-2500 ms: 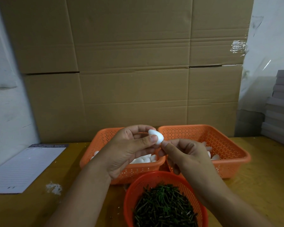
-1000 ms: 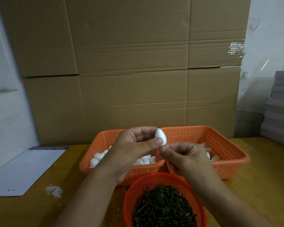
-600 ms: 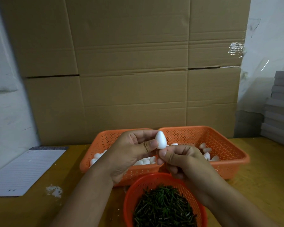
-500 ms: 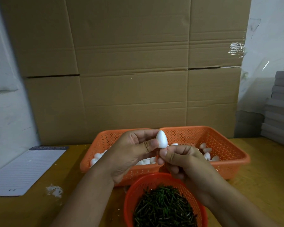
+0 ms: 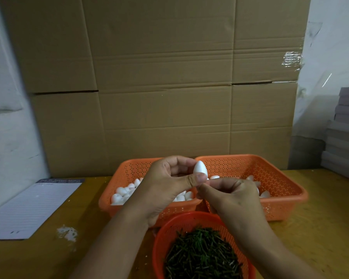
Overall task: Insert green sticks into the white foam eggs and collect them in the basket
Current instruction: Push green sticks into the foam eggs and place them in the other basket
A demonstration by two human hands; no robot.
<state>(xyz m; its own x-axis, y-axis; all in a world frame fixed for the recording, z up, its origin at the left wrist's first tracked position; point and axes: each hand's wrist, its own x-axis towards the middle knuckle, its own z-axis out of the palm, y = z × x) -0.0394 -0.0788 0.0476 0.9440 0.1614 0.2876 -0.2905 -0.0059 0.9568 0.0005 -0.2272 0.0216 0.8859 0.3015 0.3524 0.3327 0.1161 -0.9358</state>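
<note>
A: Foam egg (image 5: 200, 169), white, pointed end up. Held above the gap between the two rectangular baskets.

B: Held by which hand?

A: Left hand (image 5: 167, 186), thumb and curled fingers pinching it. Right hand (image 5: 233, 196) just below, fingertips closed together right under the egg's base. Stick between them? Cannot tell, too small.

B: Baskets?

A: Left orange basket (image 5: 129, 174) holds a heap of plain white eggs (image 5: 122, 195). Right orange basket (image 5: 274, 178) holds only a few (image 5: 265, 194). Both toward the back edge of the bench (image 5: 320, 228). Round red basket (image 5: 169, 230) at the near edge, full of green sticks (image 5: 201, 254).

B: Else?

A: Lined notepad (image 5: 28, 208) at left edge, white crumbs (image 5: 67, 233) beside it, cardboard (image 5: 159, 77) behind.
</note>
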